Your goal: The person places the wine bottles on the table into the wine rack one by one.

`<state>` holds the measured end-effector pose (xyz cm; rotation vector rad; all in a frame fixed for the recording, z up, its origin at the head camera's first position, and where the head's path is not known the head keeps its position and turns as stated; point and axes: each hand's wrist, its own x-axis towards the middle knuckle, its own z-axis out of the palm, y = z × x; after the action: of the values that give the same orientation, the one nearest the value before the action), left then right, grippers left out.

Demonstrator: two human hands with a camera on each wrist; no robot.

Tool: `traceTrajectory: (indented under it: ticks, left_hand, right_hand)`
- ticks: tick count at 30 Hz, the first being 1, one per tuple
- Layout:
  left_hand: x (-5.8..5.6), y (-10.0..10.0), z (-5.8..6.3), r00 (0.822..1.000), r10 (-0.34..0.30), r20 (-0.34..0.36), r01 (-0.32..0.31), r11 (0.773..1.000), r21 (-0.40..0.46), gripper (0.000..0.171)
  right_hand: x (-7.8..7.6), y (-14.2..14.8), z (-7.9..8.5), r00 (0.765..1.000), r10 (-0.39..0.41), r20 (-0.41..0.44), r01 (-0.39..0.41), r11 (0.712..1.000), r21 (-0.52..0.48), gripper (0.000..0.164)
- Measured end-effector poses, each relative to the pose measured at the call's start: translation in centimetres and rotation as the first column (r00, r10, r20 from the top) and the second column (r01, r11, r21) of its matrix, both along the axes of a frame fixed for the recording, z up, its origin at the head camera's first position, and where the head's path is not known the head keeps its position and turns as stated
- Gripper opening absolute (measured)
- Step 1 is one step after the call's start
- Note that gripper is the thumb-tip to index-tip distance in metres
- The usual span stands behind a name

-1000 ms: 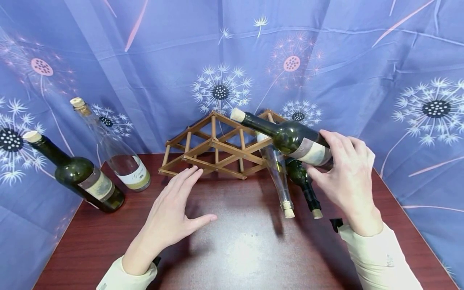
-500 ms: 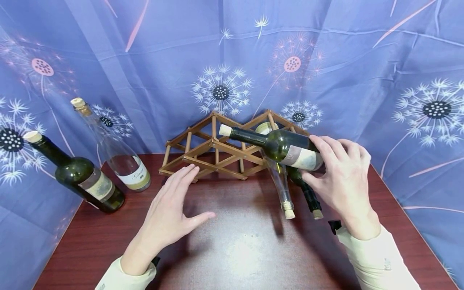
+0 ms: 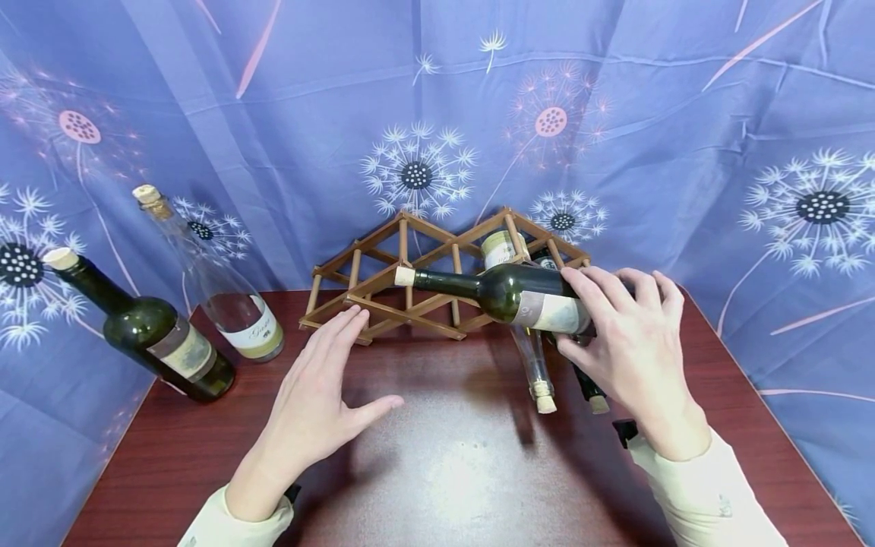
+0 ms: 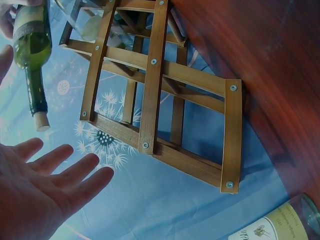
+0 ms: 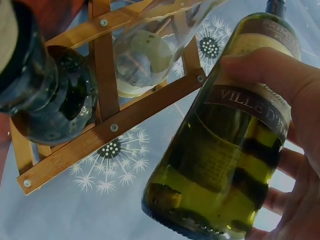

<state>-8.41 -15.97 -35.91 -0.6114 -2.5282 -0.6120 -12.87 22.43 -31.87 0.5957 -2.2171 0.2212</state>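
My right hand [image 3: 629, 334] grips a corked dark green wine bottle [image 3: 502, 292] round its labelled body. The bottle lies nearly level in front of the wooden wine rack [image 3: 410, 304], its cork pointing left. In the right wrist view the thumb crosses the label of the green bottle [image 5: 215, 165]. A clear bottle [image 3: 536, 372] and another dark green bottle [image 3: 589, 384] lie in the rack's right part, corks toward me, partly hidden by the held bottle. My left hand [image 3: 321, 410] hovers with fingers extended and thumb spread, in front of the rack's left half, holding nothing.
At the left of the reddish-brown table [image 3: 437, 456] stand a corked dark green bottle [image 3: 164, 342] and a corked clear bottle [image 3: 239, 311]. A blue dandelion-print cloth [image 3: 328, 137] hangs behind and at both sides.
My right hand has lowered the bottle and brought it left and toward me, turning it closer to level. My left hand has barely shifted.
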Motion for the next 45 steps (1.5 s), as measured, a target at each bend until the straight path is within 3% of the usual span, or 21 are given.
traceTrajectory:
  ticks: [18, 30, 45]
  left_hand:
    - [0.0, 0.0, 0.1, 0.999, 0.014, -0.048, -0.014, 1.000, 0.002, 0.109]
    - [-0.1, 0.9, 0.4, 0.981, -0.060, -0.186, 0.063, 0.998, 0.010, 0.100]
    - [-0.3, 2.6, 0.9, 0.960, -0.129, -0.248, 0.126, 0.992, -0.029, 0.093]
  right_hand:
    - [1.1, -1.5, 0.1, 0.999, 0.026, 0.044, -0.031, 0.993, 0.111, 0.082]
    - [1.5, -2.6, 0.1, 0.996, 0.088, 0.025, -0.090, 0.989, 0.118, 0.080]
    - [2.3, -3.4, 0.1, 0.991, 0.129, 0.033, -0.133, 0.977, 0.168, 0.084]
